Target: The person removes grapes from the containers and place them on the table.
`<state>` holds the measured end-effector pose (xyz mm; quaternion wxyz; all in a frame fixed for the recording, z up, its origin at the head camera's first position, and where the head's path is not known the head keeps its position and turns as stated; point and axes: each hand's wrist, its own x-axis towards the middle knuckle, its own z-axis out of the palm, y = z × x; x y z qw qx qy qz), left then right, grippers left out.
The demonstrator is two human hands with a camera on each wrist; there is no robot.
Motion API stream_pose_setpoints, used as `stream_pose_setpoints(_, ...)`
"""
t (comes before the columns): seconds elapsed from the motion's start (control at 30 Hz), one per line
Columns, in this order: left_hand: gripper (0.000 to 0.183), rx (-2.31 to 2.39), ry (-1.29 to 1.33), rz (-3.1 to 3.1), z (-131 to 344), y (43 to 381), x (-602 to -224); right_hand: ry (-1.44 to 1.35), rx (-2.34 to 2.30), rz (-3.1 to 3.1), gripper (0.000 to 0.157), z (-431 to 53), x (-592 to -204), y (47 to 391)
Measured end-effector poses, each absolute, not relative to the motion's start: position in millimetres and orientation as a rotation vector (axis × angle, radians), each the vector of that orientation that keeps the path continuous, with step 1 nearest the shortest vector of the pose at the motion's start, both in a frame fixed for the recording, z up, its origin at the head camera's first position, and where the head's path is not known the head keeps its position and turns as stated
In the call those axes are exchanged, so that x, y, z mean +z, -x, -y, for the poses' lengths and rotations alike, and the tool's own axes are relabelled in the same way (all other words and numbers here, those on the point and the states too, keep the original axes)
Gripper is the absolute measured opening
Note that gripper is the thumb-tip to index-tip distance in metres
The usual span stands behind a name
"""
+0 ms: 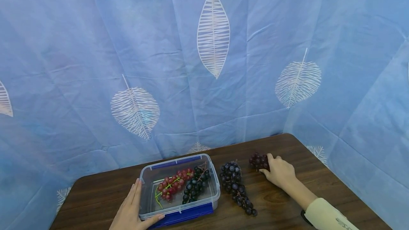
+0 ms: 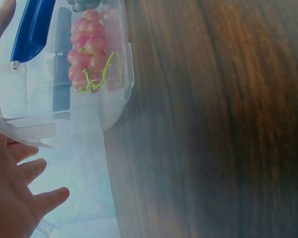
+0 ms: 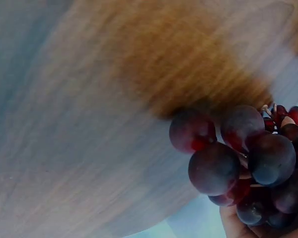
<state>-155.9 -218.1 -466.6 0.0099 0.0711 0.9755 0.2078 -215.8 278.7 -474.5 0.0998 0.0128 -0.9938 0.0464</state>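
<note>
My right hand (image 1: 281, 171) grips a bunch of dark red grapes (image 1: 258, 161) at the right side of the table. In the right wrist view these grapes (image 3: 214, 168) fill the lower right, with fingers partly hidden behind them. My left hand (image 1: 129, 207) rests along the left end of a clear plastic container (image 1: 211, 187), its fingers straight and its thumb at the front corner. Inside the container lie a bunch of red grapes (image 1: 172, 184) on a green stem and a bunch of black grapes (image 1: 193, 188). The left wrist view shows the red grapes (image 2: 94, 44) through the wall.
A long bunch of dark purple grapes (image 1: 234, 184) lies on the brown wooden table (image 1: 271, 201), between the container and my right hand. The container has blue clasps (image 1: 182, 215). Behind the table hangs a blue cloth (image 1: 179, 56) with white leaf prints.
</note>
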Motion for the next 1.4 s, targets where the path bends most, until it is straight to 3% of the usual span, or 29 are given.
stream_pose_setpoints(0.23, 0.133, 0.605, -0.238, -3.081, 218.2, 155.1, -466.9, 0.001, 0.120, 2.947, 0.070, -279.3, -474.5, 207.9)
stream_pose_setpoints(0.87, 0.133, 0.664, -0.247, -3.053, 218.2, 156.5, -467.4, 0.092, 0.263, 3.031, 0.087, -278.2, -472.6, 200.7)
stream_pose_setpoints(1.2, 0.133, 0.678, -0.227, -3.033, 219.2, 156.8, -467.9, -0.110, 0.203, 2.967, 0.095, -283.8, -468.8, 197.7)
stream_pose_setpoints(1.4, 0.132, 0.632, -0.267, -3.084, 219.0, 156.5, -470.0, -0.337, 0.247, 2.907, 0.090, -286.3, -464.7, 195.4)
